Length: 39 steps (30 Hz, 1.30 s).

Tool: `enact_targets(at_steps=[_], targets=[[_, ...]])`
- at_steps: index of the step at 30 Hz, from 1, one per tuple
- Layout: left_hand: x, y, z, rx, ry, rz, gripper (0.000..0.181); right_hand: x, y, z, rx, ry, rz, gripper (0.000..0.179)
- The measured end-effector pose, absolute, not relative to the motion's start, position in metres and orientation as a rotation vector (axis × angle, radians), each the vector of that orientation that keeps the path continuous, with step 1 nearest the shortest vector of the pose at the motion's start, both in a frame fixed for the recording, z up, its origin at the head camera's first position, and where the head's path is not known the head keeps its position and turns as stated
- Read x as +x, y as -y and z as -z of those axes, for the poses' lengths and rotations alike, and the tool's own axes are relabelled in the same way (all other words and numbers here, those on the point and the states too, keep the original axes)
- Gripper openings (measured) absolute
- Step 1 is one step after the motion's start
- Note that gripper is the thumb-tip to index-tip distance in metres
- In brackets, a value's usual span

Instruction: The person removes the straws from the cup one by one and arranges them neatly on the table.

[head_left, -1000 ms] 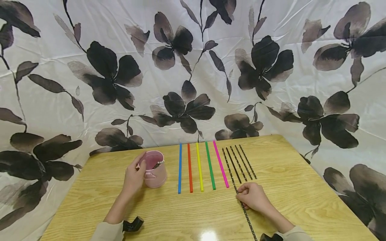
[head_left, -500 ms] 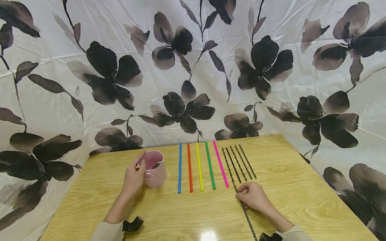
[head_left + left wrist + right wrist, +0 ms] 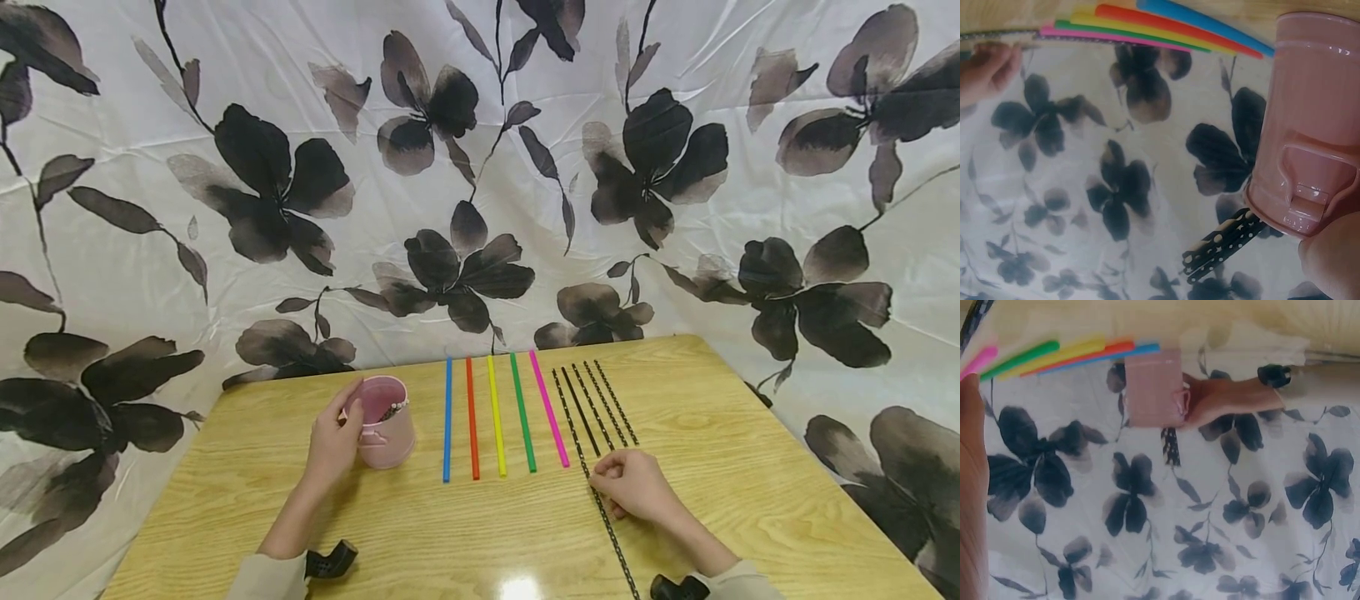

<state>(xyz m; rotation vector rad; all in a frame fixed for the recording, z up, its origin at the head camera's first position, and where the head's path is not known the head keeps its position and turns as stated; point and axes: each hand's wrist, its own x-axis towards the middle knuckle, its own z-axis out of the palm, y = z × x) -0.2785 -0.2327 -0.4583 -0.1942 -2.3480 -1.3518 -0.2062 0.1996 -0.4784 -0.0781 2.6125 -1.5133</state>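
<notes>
We see the left hand (image 3: 335, 442) wrapped around the side of the pink cup (image 3: 385, 423), fingers curled against its wall and the thumb up by the rim, so that hand is clamped on the cup as it stands upright on the desk (image 3: 750, 492). Out of the cup's mouth poke the dotted ends of a few black straws (image 3: 1225, 244), plain in the left wrist view. Over on the other side, the right hand (image 3: 633, 486) rests on the desk with its fingers curled down, fingertips pinching the long black dotted straw (image 3: 611, 533) that runs from the hand back toward us. That straw lies directly under the right hand, well apart from the left hand and the cup. Between the two hands lies the coloured row: blue straw (image 3: 447, 419) nearest the cup, then red straw (image 3: 472, 417), yellow straw (image 3: 496, 415), green straw (image 3: 522, 412) and pink straw (image 3: 549, 408), side by side. Just beyond the right hand's knuckles lie more black dotted straws (image 3: 603, 404) in their own row. Against half a second ago, the right hand has slid a touch away from us along its straw, while the left hand and cup have stayed put.
</notes>
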Motion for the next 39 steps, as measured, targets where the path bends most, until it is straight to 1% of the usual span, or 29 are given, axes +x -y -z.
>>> enact_targets(at_steps=[7, 11, 15, 22, 27, 33, 39], targets=[[-0.279, 0.233, 0.455, -0.176, 2.341, 1.311, 0.035, -0.222, -0.192, 0.429, -0.186, -2.701, 1.55, 0.016], [-0.278, 0.234, 0.454, -0.183, 2.338, 1.333, 0.035, -0.235, -0.174, 0.401, -0.277, -2.69, 1.6, 0.015], [-0.274, 0.232, 0.449, -0.198, 2.332, 1.364, 0.035, -0.25, -0.147, 0.387, -0.406, -2.664, 1.639, 0.015], [-0.257, 0.221, 0.433, -0.194, 2.343, 1.35, 0.036, -0.271, -0.087, 0.392, -0.625, -2.493, 1.735, 0.017], [-0.253, 0.218, 0.431, -0.184, 2.334, 1.361, 0.036, -0.271, -0.047, 0.393, -0.757, -2.37, 1.811, 0.022], [-0.254, 0.217, 0.431, -0.203, 2.311, 1.381, 0.035, -0.268, -0.014, 0.397, -0.771, -2.278, 1.929, 0.024], [-0.253, 0.218, 0.431, -0.196, 2.323, 1.371, 0.036, -0.272, 0.008, 0.404, -0.816, -2.196, 2.013, 0.027]])
